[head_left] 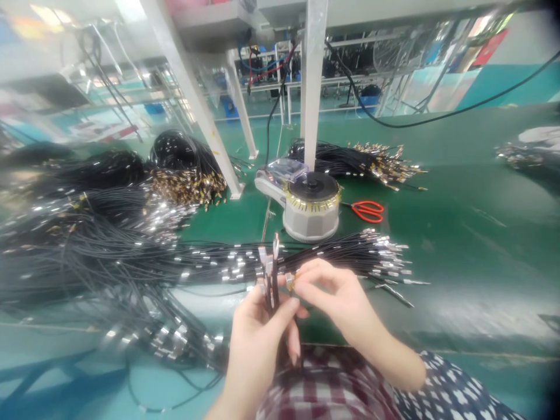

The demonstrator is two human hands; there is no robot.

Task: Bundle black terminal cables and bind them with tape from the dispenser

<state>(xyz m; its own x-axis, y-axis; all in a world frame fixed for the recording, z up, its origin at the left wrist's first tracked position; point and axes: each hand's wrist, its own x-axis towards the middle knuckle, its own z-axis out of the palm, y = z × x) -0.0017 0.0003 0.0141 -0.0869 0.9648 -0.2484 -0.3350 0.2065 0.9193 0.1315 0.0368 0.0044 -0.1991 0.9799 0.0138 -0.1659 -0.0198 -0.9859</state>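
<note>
My left hand [262, 332] is closed around a few black cables [275, 286], whose silver connector ends stick up above the fingers. Beside it, my right hand [332, 291] pinches a small yellowish strip, apparently tape, at a silver connector [289, 280]. The fingertips partly hide that strip. Just beyond both hands lies a long bundle of black cables [332, 249] with silver ends pointing right. Behind the bundle stands a round tape dispenser [311, 219], grey-white with a black top and short yellow strips around its rim.
Red-handled scissors [368, 211] lie right of the dispenser on the green tabletop [459, 221]. More cable bundles [188, 181] with gold-coloured ends are heaped at left; another bundle [371, 162] lies behind. White posts [310, 87] rise from the table. A black cord [406, 125] hangs across the right.
</note>
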